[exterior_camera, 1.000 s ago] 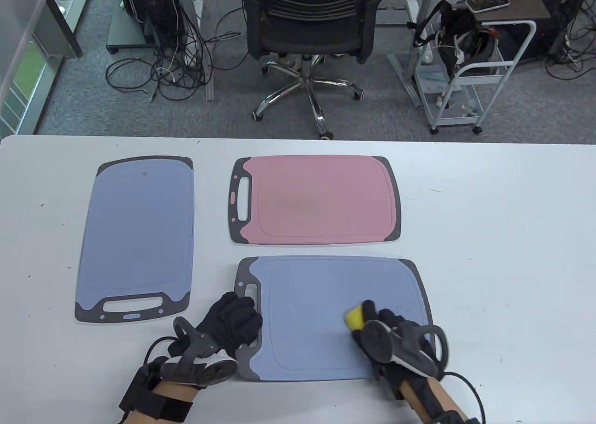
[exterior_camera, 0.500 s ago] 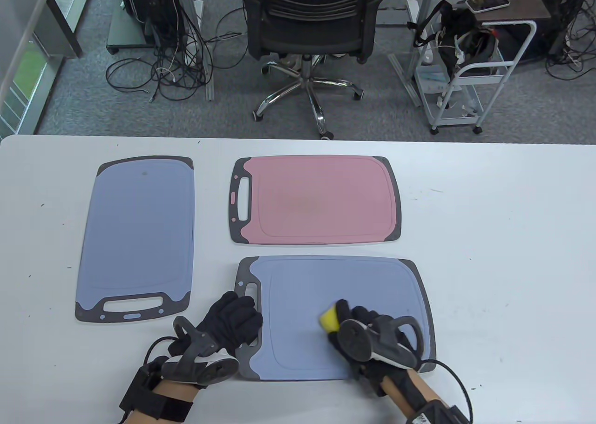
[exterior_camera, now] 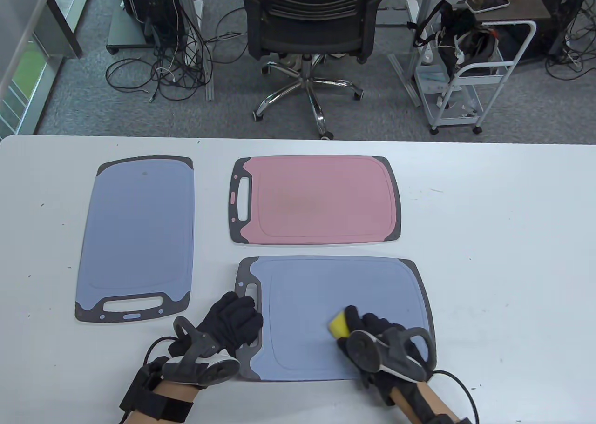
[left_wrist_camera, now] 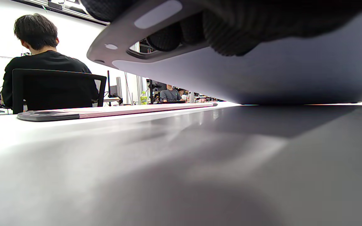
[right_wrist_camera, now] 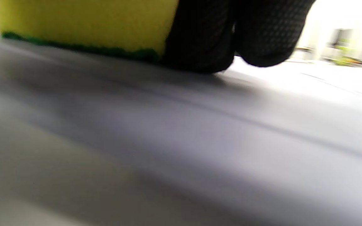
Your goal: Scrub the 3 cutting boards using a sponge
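Observation:
Three cutting boards lie on the white table (exterior_camera: 489, 256): a blue board (exterior_camera: 135, 233) at the left, a pink board (exterior_camera: 321, 200) in the middle, and a second blue board (exterior_camera: 316, 293) nearest me. My left hand (exterior_camera: 235, 321) grips the handle end of this near board; its fingers (left_wrist_camera: 165, 39) show through the handle slot. My right hand (exterior_camera: 368, 333) holds a yellow sponge (exterior_camera: 339, 325) with a green underside (right_wrist_camera: 83, 22), pressed flat on the near board's lower right part.
An office chair (exterior_camera: 309, 28) and a white cart (exterior_camera: 470, 70) stand beyond the table's far edge, with loose cables (exterior_camera: 163, 70) on the floor. A seated person (left_wrist_camera: 39, 62) shows in the left wrist view.
My right hand slid the sponge left across the near blue board, then back a little right and toward me. The left hand and all boards stayed put.

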`<control>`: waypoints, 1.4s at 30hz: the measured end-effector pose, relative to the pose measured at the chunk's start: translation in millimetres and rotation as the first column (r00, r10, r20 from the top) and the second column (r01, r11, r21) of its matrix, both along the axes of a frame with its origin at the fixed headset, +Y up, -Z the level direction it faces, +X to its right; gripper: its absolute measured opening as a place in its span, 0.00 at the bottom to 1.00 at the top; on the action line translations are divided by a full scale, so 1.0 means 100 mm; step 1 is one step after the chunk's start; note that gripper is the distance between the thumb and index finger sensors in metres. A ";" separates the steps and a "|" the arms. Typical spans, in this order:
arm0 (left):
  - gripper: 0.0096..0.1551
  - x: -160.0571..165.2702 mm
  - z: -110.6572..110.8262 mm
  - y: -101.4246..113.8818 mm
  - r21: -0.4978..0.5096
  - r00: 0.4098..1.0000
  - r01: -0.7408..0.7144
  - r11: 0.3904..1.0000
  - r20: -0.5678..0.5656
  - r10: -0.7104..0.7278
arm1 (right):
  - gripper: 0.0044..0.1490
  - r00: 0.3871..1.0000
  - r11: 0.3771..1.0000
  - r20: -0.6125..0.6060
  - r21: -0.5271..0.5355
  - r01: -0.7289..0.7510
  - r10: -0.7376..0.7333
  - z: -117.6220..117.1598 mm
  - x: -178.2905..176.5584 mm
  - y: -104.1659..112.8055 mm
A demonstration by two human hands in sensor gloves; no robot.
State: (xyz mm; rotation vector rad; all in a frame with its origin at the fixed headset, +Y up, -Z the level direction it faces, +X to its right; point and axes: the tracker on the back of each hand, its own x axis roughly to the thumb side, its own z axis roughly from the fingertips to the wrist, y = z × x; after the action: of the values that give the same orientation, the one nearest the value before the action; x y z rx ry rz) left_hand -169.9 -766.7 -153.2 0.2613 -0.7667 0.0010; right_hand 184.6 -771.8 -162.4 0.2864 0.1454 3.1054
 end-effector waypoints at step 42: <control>0.23 0.01 0.00 0.00 0.002 1.000 0.004 1.000 0.002 -0.004 | 0.47 0.971 1.000 -0.237 -0.025 0.014 -0.020 0.10 -0.74 0.13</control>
State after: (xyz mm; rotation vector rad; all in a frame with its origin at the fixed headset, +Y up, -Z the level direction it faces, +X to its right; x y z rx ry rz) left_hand -169.0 -766.5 -153.1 0.2619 -0.7692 -0.0031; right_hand 110.9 -758.6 -152.2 0.6545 0.1818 3.0393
